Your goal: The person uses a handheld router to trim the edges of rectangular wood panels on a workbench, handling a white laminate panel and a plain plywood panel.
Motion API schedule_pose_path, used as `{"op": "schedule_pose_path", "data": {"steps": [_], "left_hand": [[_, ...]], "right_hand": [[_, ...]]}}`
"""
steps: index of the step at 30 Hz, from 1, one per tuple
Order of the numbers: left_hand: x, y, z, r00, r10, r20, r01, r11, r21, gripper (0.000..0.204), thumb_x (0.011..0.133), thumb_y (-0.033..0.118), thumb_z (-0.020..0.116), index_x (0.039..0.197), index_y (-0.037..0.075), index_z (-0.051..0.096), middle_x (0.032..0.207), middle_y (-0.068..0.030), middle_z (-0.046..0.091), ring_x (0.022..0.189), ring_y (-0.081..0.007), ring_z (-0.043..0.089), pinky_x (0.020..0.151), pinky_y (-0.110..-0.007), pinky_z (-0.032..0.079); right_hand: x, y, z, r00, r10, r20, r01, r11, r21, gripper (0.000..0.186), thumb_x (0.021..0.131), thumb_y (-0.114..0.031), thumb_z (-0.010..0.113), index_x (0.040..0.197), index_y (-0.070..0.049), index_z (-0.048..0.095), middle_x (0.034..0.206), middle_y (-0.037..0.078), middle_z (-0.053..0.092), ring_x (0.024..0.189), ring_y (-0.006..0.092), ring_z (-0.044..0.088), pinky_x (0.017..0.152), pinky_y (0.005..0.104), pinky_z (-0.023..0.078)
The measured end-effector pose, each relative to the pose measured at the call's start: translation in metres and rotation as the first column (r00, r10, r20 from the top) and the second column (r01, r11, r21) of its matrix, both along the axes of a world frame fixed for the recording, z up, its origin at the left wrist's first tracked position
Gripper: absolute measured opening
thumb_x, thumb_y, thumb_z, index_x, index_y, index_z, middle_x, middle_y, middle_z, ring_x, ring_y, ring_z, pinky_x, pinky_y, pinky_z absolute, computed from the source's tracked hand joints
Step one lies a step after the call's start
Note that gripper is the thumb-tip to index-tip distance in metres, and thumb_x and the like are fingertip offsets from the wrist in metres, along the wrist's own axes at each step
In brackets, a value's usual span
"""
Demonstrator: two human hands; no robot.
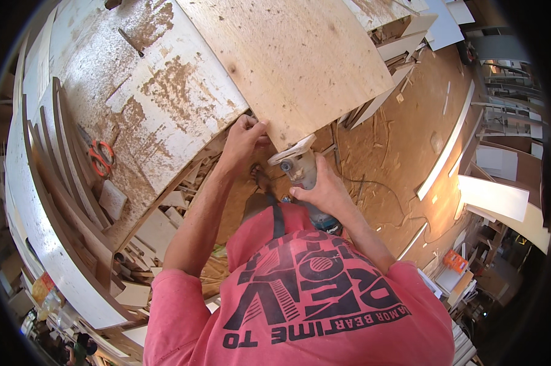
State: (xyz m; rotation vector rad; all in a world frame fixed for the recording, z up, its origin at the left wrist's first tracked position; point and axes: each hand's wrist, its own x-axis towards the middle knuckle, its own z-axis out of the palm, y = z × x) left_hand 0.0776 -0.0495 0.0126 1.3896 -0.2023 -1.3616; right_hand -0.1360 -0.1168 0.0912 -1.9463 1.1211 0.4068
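My left hand [248,135] has its fingers curled on the left edge of a light plywood sheet [312,61] near its near corner. My right hand [321,183] is wrapped round a handheld power trimmer [297,174] with a pale plate on top, held against that corner. The sheet rests on a worn white worktable [166,73] scattered with sawdust, its near part overhanging the table edge. The lower end of the tool is partly hidden by my arm and shirt.
Orange-handled scissors [102,155] lie on the table beside curved wooden strips [50,183]. Offcuts [159,235] are piled below the table edge. A cord [397,201] and long strips [446,140] lie on the dusty floor. Boards [492,195] stand at right. Another person [80,348] is at lower left.
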Motion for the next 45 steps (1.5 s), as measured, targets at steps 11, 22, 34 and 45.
{"op": "schedule_pose_path", "data": {"steps": [11,22,34,45], "left_hand": [[0.003,0.0,0.005,1.0,-0.024,0.006,0.024,1.0,-0.001,0.027,0.096,0.025,0.058,0.103,0.001,0.047,0.101,-0.0143,0.063,0.091,-0.0219,0.067,0.086,-0.034,0.052],[-0.014,-0.001,0.018,0.999,0.015,0.051,-0.016,1.0,0.025,0.042,0.095,0.032,0.057,0.119,0.0,0.05,0.1,-0.0085,0.061,0.082,-0.0118,0.061,0.07,-0.027,0.05],[0.047,0.022,0.157,0.8,0.399,0.449,-0.359,0.917,-0.175,0.039,0.087,0.021,0.063,0.114,-0.005,0.056,0.098,-0.0106,0.064,0.081,-0.013,0.06,0.074,-0.028,0.048],[0.031,-0.035,0.401,0.243,-0.32,0.916,-0.134,0.924,0.358,0.035,0.079,0.027,0.064,0.1,0.0,0.058,0.088,-0.008,0.059,0.084,-0.0154,0.053,0.078,-0.032,0.042]], "right_hand": [[0.007,0.036,-0.01,0.998,0.069,-0.005,-0.069,0.996,-0.048,0.1,0.07,-0.045,0.076,0.143,-0.001,0.023,0.129,0.03,0.046,0.111,0.0464,0.056,0.091,0.0494,0.048],[-0.024,0.019,-0.001,0.987,0.072,0.142,-0.077,0.997,0.029,0.102,0.067,-0.045,0.076,0.143,0.003,0.028,0.135,0.029,0.044,0.122,0.0429,0.049,0.1,0.0459,0.043],[-0.122,-0.059,0.043,0.921,-0.153,0.358,0.139,0.988,0.066,0.096,0.062,-0.036,0.08,0.137,0.005,0.036,0.128,0.026,0.053,0.122,0.0362,0.052,0.103,0.0404,0.04],[-0.165,-0.191,-0.007,0.892,-0.106,0.44,0.074,0.993,0.089,0.093,0.063,-0.031,0.083,0.135,0.007,0.036,0.122,0.023,0.055,0.113,0.03,0.056,0.098,0.0396,0.044]]}}
